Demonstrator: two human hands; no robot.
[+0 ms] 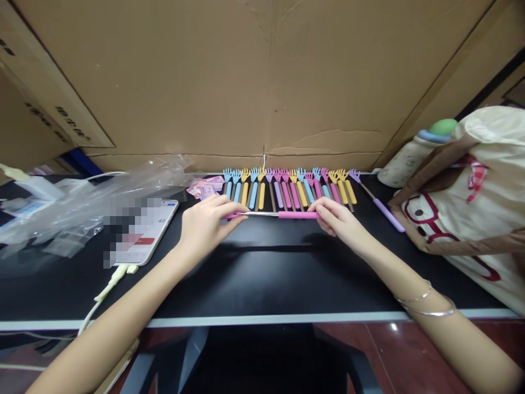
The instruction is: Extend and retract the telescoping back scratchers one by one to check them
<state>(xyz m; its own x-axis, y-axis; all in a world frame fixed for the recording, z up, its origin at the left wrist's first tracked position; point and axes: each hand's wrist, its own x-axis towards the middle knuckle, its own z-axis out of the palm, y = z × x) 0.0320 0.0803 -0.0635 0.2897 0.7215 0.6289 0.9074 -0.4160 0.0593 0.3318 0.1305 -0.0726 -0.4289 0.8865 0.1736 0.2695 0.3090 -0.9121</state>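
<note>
A pink back scratcher (298,215) with a metal rod lies level between my two hands, above the black table. My left hand (207,221) pinches its head end, so most of the claw is hidden behind the fingers. At the other end, my right hand (334,219) grips the tip of the pink handle. Just behind stands a row of short back scratchers (286,195) in blue, yellow, pink and purple, laid side by side with claws toward the cardboard. A longer purple back scratcher (388,214) lies slanted to the right of the row.
On the left are a phone (158,232) with a cable plugged in, clear plastic bags (94,197) and small printed cards (205,187). At the right stand a cream bag (488,175) and a bottle (410,158). A cardboard wall (262,82) closes off the back.
</note>
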